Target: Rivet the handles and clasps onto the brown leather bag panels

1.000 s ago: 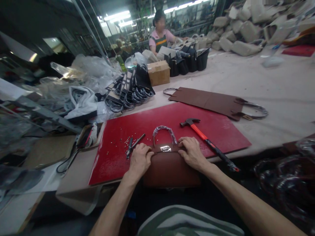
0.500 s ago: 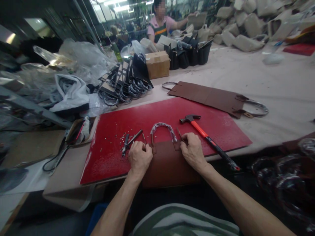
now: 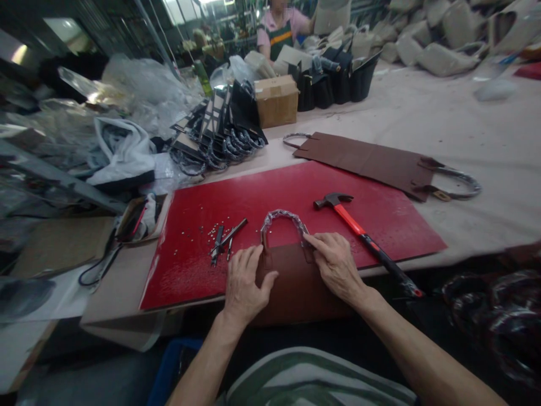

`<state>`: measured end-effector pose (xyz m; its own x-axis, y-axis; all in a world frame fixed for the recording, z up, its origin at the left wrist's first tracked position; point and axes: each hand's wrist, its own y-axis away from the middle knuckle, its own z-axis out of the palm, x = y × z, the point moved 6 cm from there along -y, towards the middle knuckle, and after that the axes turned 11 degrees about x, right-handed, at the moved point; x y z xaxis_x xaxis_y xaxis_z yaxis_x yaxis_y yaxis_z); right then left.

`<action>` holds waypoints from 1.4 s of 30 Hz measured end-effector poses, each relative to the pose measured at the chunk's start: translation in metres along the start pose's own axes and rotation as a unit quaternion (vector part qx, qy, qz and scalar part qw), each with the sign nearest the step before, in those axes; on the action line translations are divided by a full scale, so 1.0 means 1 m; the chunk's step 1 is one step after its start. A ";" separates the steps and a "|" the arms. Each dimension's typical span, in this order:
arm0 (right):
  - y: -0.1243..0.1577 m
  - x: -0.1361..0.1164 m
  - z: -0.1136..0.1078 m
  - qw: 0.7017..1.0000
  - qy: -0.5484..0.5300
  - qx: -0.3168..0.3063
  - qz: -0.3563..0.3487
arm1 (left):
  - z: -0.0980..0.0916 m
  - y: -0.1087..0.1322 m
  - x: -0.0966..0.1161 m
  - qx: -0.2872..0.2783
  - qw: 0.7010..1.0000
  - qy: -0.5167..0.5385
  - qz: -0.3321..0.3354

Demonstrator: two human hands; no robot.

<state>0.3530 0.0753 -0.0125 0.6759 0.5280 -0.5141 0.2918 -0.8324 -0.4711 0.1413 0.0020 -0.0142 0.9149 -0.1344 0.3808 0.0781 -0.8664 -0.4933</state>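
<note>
Broad, pale-covered worktable (image 3: pixel 507 149): stretches away far and right of the person; goods crowd its far side, perhaps to leave elbow room near.
Flat, glossy red board (image 3: pixel 291 192): lies along the table's near edge, I'd guess as a firm surface sparing the pale cover from tools.
Long, flat brown leather panel with a handle at each end (image 3: pixel 366 160): lies along the board's far right side, apparently set aside within reach.
Brown leather bag piece with an arched, film-wrapped handle (image 3: pixel 291 285): right in front of the person, handle to the far side over the board, leather reaching near towards the lap; the film probably guards against scuffs.
Red-and-black claw hammer (image 3: pixel 366 237): rests on the board's right, head far, grip jutting past the near edge, handy for the right side.
Left hand (image 3: pixel 247 285): unclenched, fingers stretched along the piece's left edge, thumb apart, seemingly steadying it.
Right hand (image 3: pixel 338 265): index finger extended to the handle's right base; whether the hidden thumb pinches the leather, I can't tell.
Slim, dark metal rods (image 3: pixel 232 234): crossed on the board, just beyond the left hand.
Tiny pale specks (image 3: pixel 212 232): scattered around the rods, too small to identify.
</note>
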 end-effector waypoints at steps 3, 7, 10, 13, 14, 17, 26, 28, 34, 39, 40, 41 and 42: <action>0.007 -0.004 -0.002 0.998 0.022 -0.046 -0.041 | -0.001 0.018 0.007 -0.046 0.998 -0.027 0.036; 0.010 -0.009 -0.002 0.991 0.053 -0.097 -0.071 | -0.002 0.026 0.011 -0.062 0.996 -0.058 0.038; 0.009 -0.013 0.000 0.989 0.067 -0.110 -0.070 | 0.001 0.022 0.013 -0.073 0.994 -0.071 0.031; 0.009 -0.015 0.003 0.989 0.082 -0.109 -0.059 | 0.005 0.016 0.016 -0.089 0.993 -0.077 0.033; 0.010 -0.015 0.004 0.989 0.085 -0.107 -0.056 | 0.006 0.015 0.017 -0.092 0.992 -0.078 0.035; 0.011 -0.015 0.006 0.990 0.087 -0.099 -0.049 | 0.009 0.013 0.018 -0.090 0.992 -0.082 0.036; 0.012 -0.029 0.009 0.981 0.135 -0.099 -0.094 | 0.011 0.014 0.017 -0.091 0.993 -0.071 0.019; 0.011 -0.034 0.012 0.979 0.130 -0.107 -0.112 | 0.011 0.014 0.016 -0.090 0.994 -0.068 0.016; 0.010 -0.028 0.019 0.985 0.092 -0.071 -0.126 | 0.003 0.011 0.021 -0.105 0.994 -0.034 -0.001; 0.008 -0.018 0.024 0.986 0.073 -0.033 -0.145 | -0.028 -0.013 0.013 -0.047 0.999 -0.002 -0.010; 0.008 -0.018 0.025 0.987 0.071 -0.034 -0.143 | -0.037 -0.021 0.005 -0.012 1.000 -0.014 -0.024; 0.008 -0.017 0.025 0.987 0.070 -0.036 -0.140 | -0.046 -0.029 -0.004 0.019 0.998 -0.037 -0.043; 0.007 -0.018 0.025 0.987 0.069 -0.040 -0.138 | -0.052 -0.038 -0.014 0.040 0.995 -0.069 -0.063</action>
<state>0.3262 0.0642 -0.0251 0.6480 0.7128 -0.2684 0.5262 -0.6737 -0.5189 0.1045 0.0113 0.0400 0.9411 0.0454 0.3351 0.2222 -0.8301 -0.5114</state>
